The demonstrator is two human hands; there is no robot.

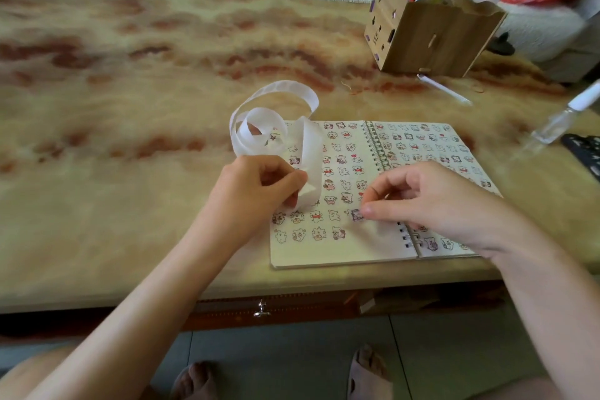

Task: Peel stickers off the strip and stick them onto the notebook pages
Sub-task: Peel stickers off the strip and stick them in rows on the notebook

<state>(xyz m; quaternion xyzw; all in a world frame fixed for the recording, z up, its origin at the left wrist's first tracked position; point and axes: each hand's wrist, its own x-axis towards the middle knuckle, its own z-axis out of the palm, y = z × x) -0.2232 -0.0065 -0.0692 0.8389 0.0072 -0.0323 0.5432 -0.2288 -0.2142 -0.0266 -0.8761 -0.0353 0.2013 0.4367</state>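
Note:
An open spiral notebook point(344, 250) lies on the table near its front edge, both pages covered with rows of small cartoon stickers. A long white sticker strip point(276, 117) curls in loops over the notebook's upper left corner. My left hand point(259, 185) pinches the strip's near end above the left page. My right hand point(425, 195) rests over the spiral binding, its thumb tip pressing a small purple sticker point(356, 214) onto the left page at the end of a row.
A wooden pen holder point(428, 36) with pens stands at the back right, a white pen point(444, 89) lying before it. A clear bottle point(565, 117) and a dark object point(584, 149) sit at the right edge. The marbled tabletop point(130, 107) spreads left.

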